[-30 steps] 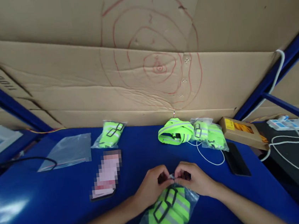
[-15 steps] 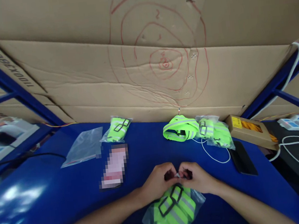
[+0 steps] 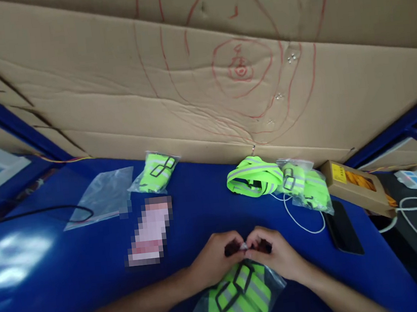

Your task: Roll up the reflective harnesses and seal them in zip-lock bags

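On the head view, I see the left hand [image 3: 217,257] and right hand [image 3: 278,253] almost meeting, thumbs and fingers pinching the top edge of a packed bag [image 3: 240,301]. It sits below them at the bottom of the view, clear plastic around green strapping; I can't tell whether it touches the blue table [image 3: 206,206]. Beyond, I have a loose green coil [image 3: 253,176] against two bagged straps [image 3: 306,185], and a flat clear bag [image 3: 102,192] farther left.
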Demonstrator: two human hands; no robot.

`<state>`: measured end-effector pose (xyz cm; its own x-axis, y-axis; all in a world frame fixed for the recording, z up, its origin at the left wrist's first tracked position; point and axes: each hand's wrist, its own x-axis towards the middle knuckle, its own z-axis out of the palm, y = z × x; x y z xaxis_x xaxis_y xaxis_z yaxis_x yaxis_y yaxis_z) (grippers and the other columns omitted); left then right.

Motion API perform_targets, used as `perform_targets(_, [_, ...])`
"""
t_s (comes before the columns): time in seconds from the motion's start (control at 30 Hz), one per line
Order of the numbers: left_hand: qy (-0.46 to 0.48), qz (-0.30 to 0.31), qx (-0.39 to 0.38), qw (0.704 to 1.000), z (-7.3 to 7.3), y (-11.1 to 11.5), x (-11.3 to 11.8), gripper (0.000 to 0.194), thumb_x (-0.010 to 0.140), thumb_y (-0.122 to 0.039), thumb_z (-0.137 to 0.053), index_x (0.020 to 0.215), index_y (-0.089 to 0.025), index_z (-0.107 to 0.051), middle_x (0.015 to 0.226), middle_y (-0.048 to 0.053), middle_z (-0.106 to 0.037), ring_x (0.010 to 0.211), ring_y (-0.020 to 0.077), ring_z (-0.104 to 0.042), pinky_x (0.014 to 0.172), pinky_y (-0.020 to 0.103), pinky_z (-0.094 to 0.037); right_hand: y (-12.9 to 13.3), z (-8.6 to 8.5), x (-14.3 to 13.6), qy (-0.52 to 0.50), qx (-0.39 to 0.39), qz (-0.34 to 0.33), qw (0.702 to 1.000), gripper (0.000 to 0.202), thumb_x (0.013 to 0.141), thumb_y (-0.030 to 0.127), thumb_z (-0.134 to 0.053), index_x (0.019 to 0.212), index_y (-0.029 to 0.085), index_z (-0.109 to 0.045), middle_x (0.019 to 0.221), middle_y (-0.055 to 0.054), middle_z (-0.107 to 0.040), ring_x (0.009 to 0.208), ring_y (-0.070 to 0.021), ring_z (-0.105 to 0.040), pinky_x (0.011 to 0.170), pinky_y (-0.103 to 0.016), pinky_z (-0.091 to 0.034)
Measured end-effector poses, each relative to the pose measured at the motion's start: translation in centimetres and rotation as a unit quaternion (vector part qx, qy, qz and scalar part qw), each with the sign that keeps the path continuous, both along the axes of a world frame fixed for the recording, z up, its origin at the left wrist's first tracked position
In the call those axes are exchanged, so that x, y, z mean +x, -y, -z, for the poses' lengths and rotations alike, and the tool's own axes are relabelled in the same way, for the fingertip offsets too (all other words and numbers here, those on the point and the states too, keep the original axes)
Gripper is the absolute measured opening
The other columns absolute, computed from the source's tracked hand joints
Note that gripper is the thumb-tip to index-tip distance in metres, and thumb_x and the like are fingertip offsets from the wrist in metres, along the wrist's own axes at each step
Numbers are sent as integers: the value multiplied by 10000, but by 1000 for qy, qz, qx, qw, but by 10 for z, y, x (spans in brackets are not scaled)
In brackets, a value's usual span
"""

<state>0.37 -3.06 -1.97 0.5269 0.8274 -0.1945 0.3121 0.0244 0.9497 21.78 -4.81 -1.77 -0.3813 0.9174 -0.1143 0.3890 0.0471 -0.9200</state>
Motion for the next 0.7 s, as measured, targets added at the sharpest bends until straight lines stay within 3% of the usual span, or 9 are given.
perform_targets(0.13, [14,10,-5,1000,-2,-1,-1,77,827,-214,-737,866,-148,-742,731,-23,-673,670,100,-553,647,201,-390,2,4,3,19,1,-18,1000,186,888,359,-724,845,184,-678,705,38,-511,659,-99,-463,623,-233,-346])
perform_targets(0.3, [27,44,30,998,3,-2,-4,116,852,-246,-757,930,-162,-775,883,29,-757,778,137,-673,715,210,-452,3,6,3,2,-12,-55,998,129,857,257,-662,783,189,-580,643,64,-411,606,-85,-377,575,-222,-296])
perform_targets(0.47, [29,61,44,997,6,-3,-4,176,929,-330,-712,915,-173,-791,874,48,-770,788,147,-696,717,220,-458,2,13,4,-9,-36,-51,998,163,806,226,-645,734,200,-501,641,59,-418,594,-84,-363,553,-217,-288])
perform_targets(0.7, [32,68,17,997,1,-1,-3,156,942,-294,-687,973,-198,-806,948,66,-794,856,167,-735,772,227,-501,-3,35,13,-21,-68,-76,995,172,743,206,-633,711,207,-463,639,53,-431,567,-79,-369,517,-203,-272])
